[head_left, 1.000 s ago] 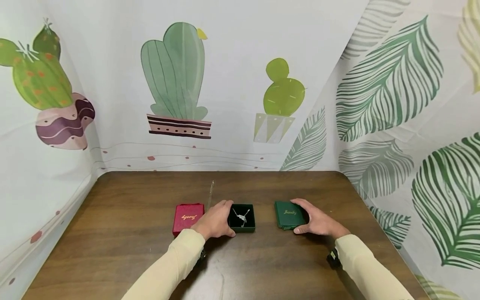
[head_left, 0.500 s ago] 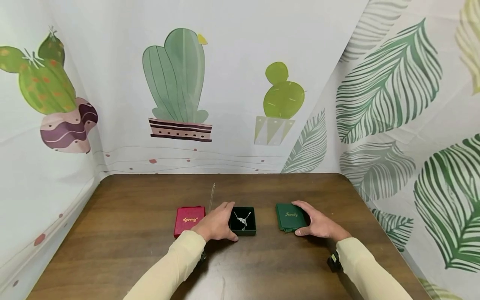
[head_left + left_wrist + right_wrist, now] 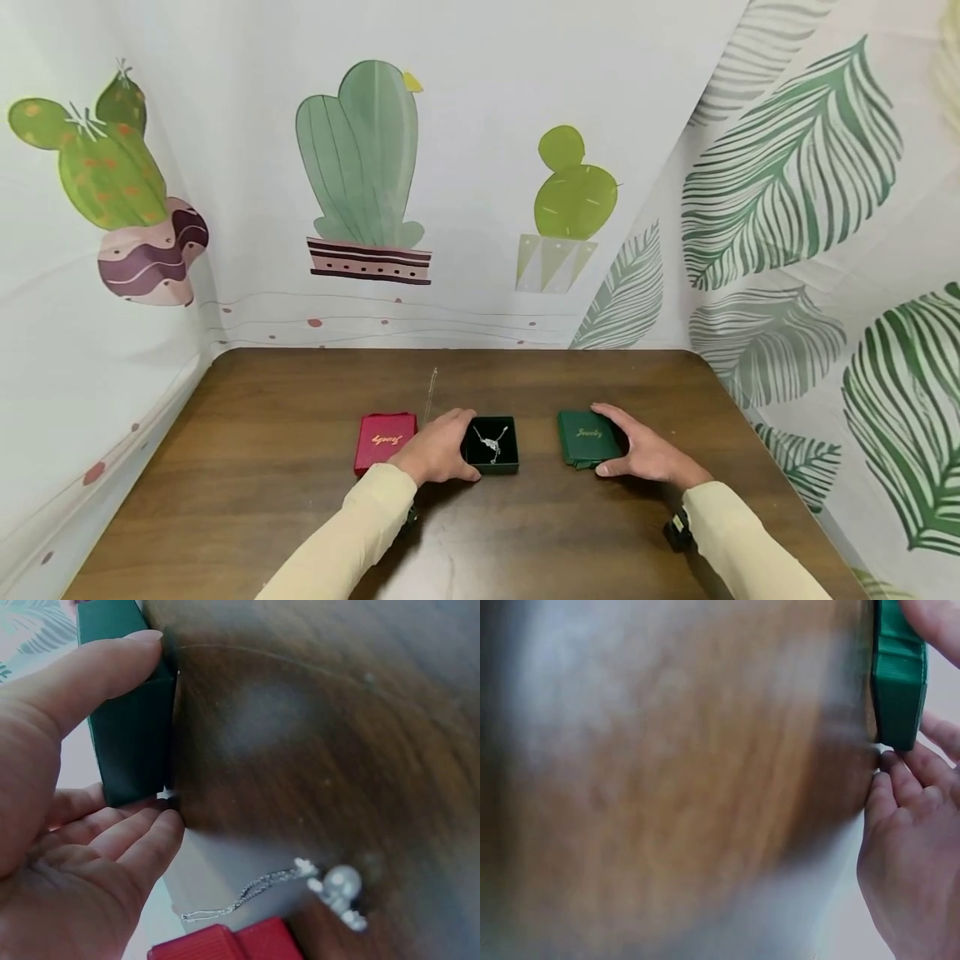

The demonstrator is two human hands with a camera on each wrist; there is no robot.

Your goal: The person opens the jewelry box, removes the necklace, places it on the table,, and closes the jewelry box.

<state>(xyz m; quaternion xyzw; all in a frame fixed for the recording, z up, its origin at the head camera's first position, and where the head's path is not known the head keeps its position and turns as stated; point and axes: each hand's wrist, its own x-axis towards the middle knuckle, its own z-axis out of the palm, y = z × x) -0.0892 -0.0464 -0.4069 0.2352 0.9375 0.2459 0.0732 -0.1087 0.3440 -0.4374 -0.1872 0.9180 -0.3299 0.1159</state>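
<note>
My left hand [image 3: 437,452] grips the left side of an open dark green jewelry box [image 3: 498,469], thumb at the front wall and fingers at the back. Inside lies a silver necklace [image 3: 491,447] on black lining. To its right, my right hand [image 3: 651,450] holds the green box lid [image 3: 587,435], gold-lettered "Jewelry", between thumb and fingers. The left wrist view shows the box's green side [image 3: 135,742] between thumb and fingertips. The lid [image 3: 898,682] appears at the top right of the right wrist view, and its ribbon shows along the edge.
A red jewelry box [image 3: 384,442] lies left of my left hand. Behind that hand stretches a thin chain [image 3: 431,392]; its pearl pendant [image 3: 343,883] shows in the left wrist view. A printed cloth [image 3: 480,167] hangs behind the brown table [image 3: 525,542].
The head view has shifted slightly, so everything appears a little lower and further right. Both hands keep their places on the green box and the lid.
</note>
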